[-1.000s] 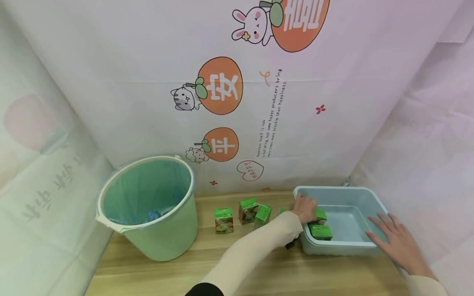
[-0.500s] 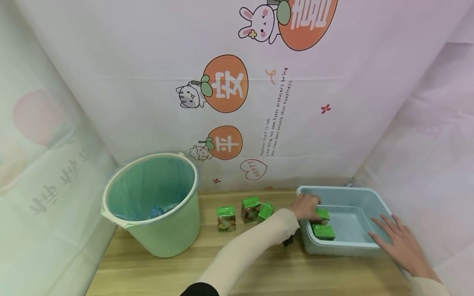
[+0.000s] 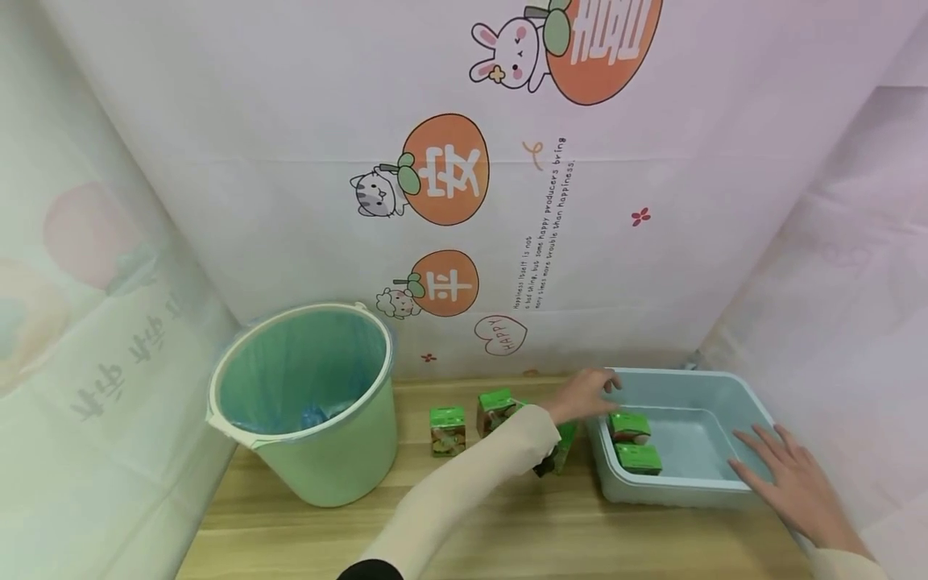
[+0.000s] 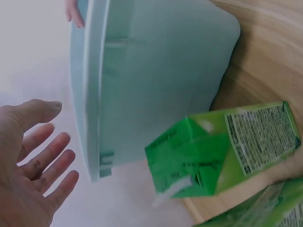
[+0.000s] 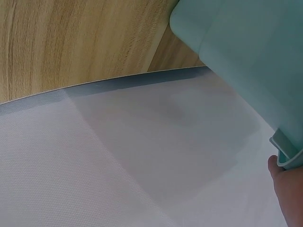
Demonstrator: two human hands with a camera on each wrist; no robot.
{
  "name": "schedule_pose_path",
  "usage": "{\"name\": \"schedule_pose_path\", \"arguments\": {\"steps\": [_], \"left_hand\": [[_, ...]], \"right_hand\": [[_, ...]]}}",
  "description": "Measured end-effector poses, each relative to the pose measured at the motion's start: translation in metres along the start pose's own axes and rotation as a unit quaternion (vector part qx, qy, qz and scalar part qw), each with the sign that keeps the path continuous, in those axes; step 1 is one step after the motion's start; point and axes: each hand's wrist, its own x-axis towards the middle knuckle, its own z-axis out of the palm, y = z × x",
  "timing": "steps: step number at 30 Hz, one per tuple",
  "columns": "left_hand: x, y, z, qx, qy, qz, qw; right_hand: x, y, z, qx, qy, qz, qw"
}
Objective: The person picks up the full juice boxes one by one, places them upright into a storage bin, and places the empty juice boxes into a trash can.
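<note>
Beside the left wall of a light blue plastic tub (image 3: 681,491), my left hand (image 3: 580,395) hovers with loosely bent fingers and nothing in them. The left wrist view shows this hand's thumb apart from its fingers. Two green juice cartons lie in the tub's left side: one carton (image 3: 629,427) behind, another carton (image 3: 640,459) in front. Under the left hand and forearm is a green carton (image 4: 189,156) with a straw on it, outside the tub. My right hand (image 3: 790,483) rests on the tub's right rim, fingers spread; the right wrist view shows only part of it.
More cartons stand on the wooden table (image 3: 507,532) left of the tub: a carton (image 3: 447,431) and another carton (image 3: 496,409), one partly behind the sleeve. A pale green bucket (image 3: 319,467) with a liner stands farther left. Printed white cloth (image 3: 326,97) encloses the back and sides.
My left hand has let go of a carton inside the tub, risen out and moved left past the tub's rim. The right hand has stayed on the right rim.
</note>
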Motion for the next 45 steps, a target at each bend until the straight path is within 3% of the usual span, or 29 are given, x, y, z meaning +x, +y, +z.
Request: {"name": "schedule_pose_path", "arguments": {"steps": [3, 8, 15, 18, 22, 30, 36, 40, 45], "left_hand": [[-0.007, -0.003, -0.004, -0.02, 0.008, -0.001, 0.9998], [-0.016, -0.008, -0.01, -0.091, 0.032, 0.006, 0.9953], [-0.03, -0.018, -0.027, -0.134, 0.048, 0.002, 0.9899], [-0.038, -0.025, -0.034, -0.138, 0.041, -0.013, 0.9895], [-0.047, -0.036, -0.043, -0.124, 0.053, -0.021, 0.9906], [-0.062, -0.047, -0.065, -0.126, 0.048, -0.035, 0.9903], [-0.074, -0.059, -0.081, -0.162, 0.053, -0.063, 0.9833], [-0.084, -0.071, -0.083, -0.163, 0.048, -0.068, 0.9831], [-0.106, -0.093, -0.08, -0.145, 0.05, -0.095, 0.9836]], "right_hand": [[-0.002, -0.001, 0.0, -0.002, 0.004, -0.004, 1.0], [-0.005, 0.0, -0.001, -0.019, 0.02, -0.03, 0.9992], [-0.007, 0.005, 0.003, -0.047, 0.05, -0.111, 0.9914], [-0.004, 0.006, 0.003, -0.027, 0.031, -0.075, 0.9963], [0.001, 0.008, 0.0, 0.004, -0.002, 0.006, 1.0], [0.0, 0.007, -0.003, 0.005, -0.003, 0.006, 1.0], [0.001, 0.006, -0.003, 0.009, -0.008, 0.009, 0.9999], [0.002, 0.004, -0.002, 0.016, -0.012, 0.023, 0.9995], [0.003, 0.001, -0.001, 0.022, -0.017, 0.022, 0.9994]]}}
